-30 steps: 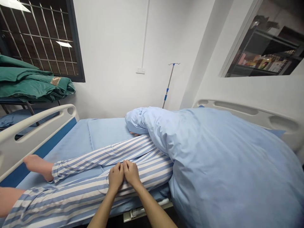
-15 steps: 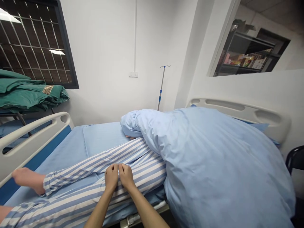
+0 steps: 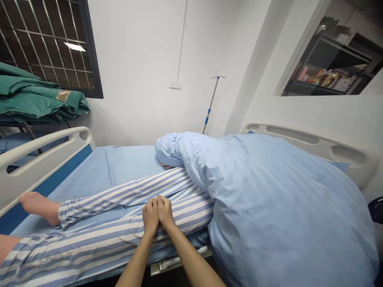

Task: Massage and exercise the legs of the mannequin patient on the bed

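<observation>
Left forearm, right forearm: both cut off by bottom edge, 6 o'clock. Lying person: upper body hidden under light blue duvet, 3 o'clock. Skin patch at duvet's edge, near centre: too little showing to tell body part. Striped trouser leg cut off by left edge, 8 o'clock. Drip stand: base hidden behind duvet, 12 o'clock. Shelf goods behind glass, 1 o'clock: too small to read. Dark object cut off by right edge, 3 o'clock: kind unclear. Green folded bedding cut off by left edge, 10 o'clock.
</observation>
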### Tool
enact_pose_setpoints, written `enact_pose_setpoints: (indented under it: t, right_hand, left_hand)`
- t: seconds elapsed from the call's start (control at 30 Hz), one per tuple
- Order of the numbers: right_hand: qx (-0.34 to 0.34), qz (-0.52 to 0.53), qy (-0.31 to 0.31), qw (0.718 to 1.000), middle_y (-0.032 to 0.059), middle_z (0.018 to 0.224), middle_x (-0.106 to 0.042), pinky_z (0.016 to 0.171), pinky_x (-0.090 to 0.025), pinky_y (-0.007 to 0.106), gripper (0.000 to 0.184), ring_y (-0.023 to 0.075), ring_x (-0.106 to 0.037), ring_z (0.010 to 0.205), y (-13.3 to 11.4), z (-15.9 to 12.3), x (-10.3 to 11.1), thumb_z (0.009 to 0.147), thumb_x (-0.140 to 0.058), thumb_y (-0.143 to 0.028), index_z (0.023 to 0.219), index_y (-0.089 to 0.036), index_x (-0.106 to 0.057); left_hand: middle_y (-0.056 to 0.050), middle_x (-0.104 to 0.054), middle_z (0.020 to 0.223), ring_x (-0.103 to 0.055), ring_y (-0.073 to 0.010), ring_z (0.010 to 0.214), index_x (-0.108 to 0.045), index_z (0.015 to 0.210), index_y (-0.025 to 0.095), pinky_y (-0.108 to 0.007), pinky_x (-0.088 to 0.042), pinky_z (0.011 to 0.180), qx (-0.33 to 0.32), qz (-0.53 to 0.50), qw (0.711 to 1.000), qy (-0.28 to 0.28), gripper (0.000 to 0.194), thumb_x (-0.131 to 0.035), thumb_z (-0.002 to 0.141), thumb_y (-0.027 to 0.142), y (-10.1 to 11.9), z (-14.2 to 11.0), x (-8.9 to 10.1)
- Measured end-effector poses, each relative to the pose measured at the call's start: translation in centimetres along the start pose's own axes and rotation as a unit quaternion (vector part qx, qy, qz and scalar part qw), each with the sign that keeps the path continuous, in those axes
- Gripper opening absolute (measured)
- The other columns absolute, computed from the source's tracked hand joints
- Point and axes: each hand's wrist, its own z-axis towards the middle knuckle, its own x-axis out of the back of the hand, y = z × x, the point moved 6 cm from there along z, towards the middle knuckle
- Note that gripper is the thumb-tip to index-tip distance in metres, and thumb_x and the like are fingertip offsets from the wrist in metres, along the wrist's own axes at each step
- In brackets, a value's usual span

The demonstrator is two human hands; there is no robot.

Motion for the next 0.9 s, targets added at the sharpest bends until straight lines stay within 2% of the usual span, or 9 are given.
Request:
enact_pose_setpoints:
  t: [0.17,0.27,0.37,0.6,0.7,0.9]
  right_hand:
    - [0.0,-0.069,-0.043,0.997,-0.0029,0.05,-0.04,0.05,-0.026,0.022,0.037,0.0097,-0.036,0.051,-0.6,0.6,0.2,0.084,-0.035,-0.035,0.052,-0.018,-0.037]
    - [0.06,-0.172,-0.084,0.98,-0.0031,0.048,-0.041,0.051,-0.023,0.023,0.039,0.0089,-0.036,0.05,-2.7,1.2,0.7,0.086,-0.035,-0.035,0.051,-0.017,-0.039]
    - [0.104,-0.223,-0.1,0.964,-0.0031,0.049,-0.042,0.051,-0.022,0.023,0.041,0.0084,-0.036,0.049,-4.0,1.5,1.3,0.088,-0.033,-0.035,0.052,-0.017,-0.043]
    - [0.069,-0.247,-0.046,0.965,0.0004,0.052,-0.052,0.052,-0.02,0.025,0.042,0.0109,-0.041,0.051,-1.1,0.9,2.1,0.089,-0.032,-0.034,0.055,-0.018,-0.051]
    - [0.069,-0.24,-0.033,0.968,0.0015,0.054,-0.055,0.053,-0.02,0.026,0.042,0.0119,-0.042,0.052,-0.8,0.6,2.1,0.088,-0.032,-0.034,0.055,-0.019,-0.053]
    - [0.044,-0.171,-0.021,0.984,-0.0013,0.049,-0.046,0.051,-0.022,0.025,0.042,0.0112,-0.037,0.05,-0.7,1.1,2.5,0.087,-0.032,-0.037,0.052,-0.019,-0.044]
  left_hand:
    - [-0.004,-0.06,0.065,-0.052,-0.0145,0.063,-0.049,0.065,0.02,-0.025,-0.03,0.061,-0.004,0.032,0.999,-0.006,0.029,-0.031,0.086,0.027,0.1,0.1,0.3]
    - [-0.004,-0.061,0.066,-0.053,-0.0141,0.064,-0.052,0.065,0.02,-0.024,-0.029,0.06,-0.01,0.031,0.999,-0.031,0.029,-0.033,0.085,0.027,0.0,0.2,0.2]
    - [-0.003,-0.061,0.064,-0.051,-0.0132,0.062,-0.053,0.063,0.02,-0.023,-0.027,0.058,-0.012,0.027,0.998,-0.057,0.029,-0.036,0.084,0.03,0.0,0.2,-0.1]
    - [-0.001,-0.055,0.058,-0.043,-0.0117,0.057,-0.045,0.056,0.019,-0.024,-0.024,0.058,-0.018,0.058,0.997,-0.053,0.031,-0.034,0.084,0.029,0.4,0.0,-0.3]
    - [-0.001,-0.055,0.058,-0.042,-0.0113,0.057,-0.045,0.056,0.019,-0.024,-0.024,0.057,-0.016,0.06,0.996,-0.061,0.031,-0.034,0.083,0.029,0.4,0.1,-0.5]
    - [0.003,-0.044,0.049,-0.038,-0.0103,0.053,-0.04,0.049,0.018,-0.023,-0.023,0.053,0.019,-0.004,0.998,-0.067,0.033,-0.039,0.079,0.031,0.7,0.7,-0.6]
